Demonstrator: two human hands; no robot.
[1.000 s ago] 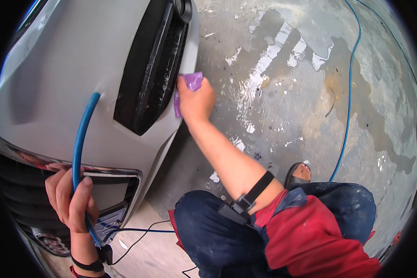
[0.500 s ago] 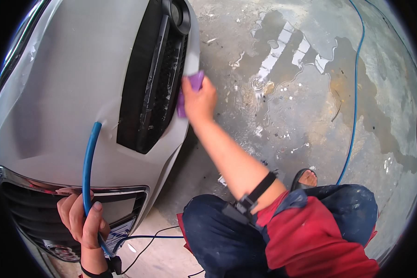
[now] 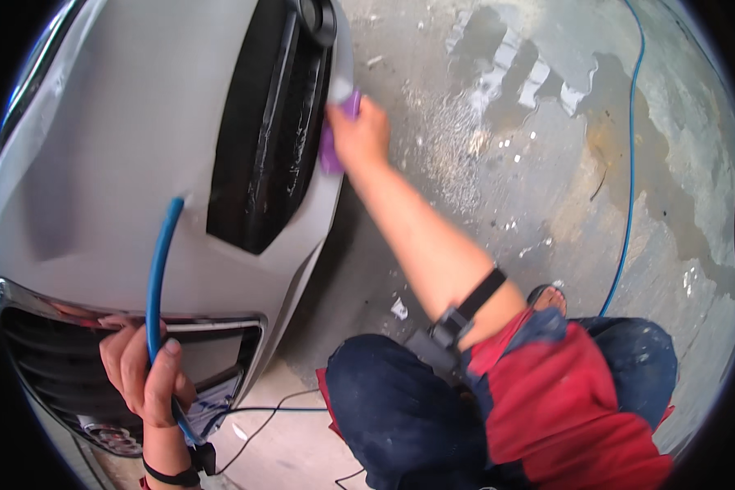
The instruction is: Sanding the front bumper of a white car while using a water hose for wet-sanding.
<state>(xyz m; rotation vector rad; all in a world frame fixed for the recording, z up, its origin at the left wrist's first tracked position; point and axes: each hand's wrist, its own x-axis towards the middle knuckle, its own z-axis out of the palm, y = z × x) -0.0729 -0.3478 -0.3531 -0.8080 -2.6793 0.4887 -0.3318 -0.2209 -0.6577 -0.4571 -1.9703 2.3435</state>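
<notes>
Holding two things at once, one to each hand, at the front corner of a silver-grey car bumper (image 3: 139, 180).

Left grip (image 3: 143, 371): closed around the blue hose (image 3: 159, 278), thumb on one side, fingers on the other, in front of the chrome-edged grille (image 3: 53, 359). Hold is well below the free end, probably so that a long stretch stands clear and can be aimed by the wrist. Hose curves up over the bumper face; cannot tell whether its tip touches the paint or whether water runs from it. Below the hand it bends back near the wrist, slack enough, I judge, not to tug.

Right grip (image 3: 363, 135): closed on the purple sheet (image 3: 330, 153), which lies against the narrow painted strip at the bumper's outer edge, just beside the black vent insert (image 3: 261, 163). Hand sits on the floor side of the sheet, likely so the fingers can back it against the curved edge. Motion blur; finger placement and any fold in the sheet not clear.

Arm reaches out straight from the red sleeve (image 3: 547, 392). Knees bent low, presumably to bring the shoulder near bumper height. Concrete floor (image 3: 498, 269) shows wet patches beyond the right hand; second length of blue line (image 3: 633, 122) runs across it, well apart from both hands.
</notes>
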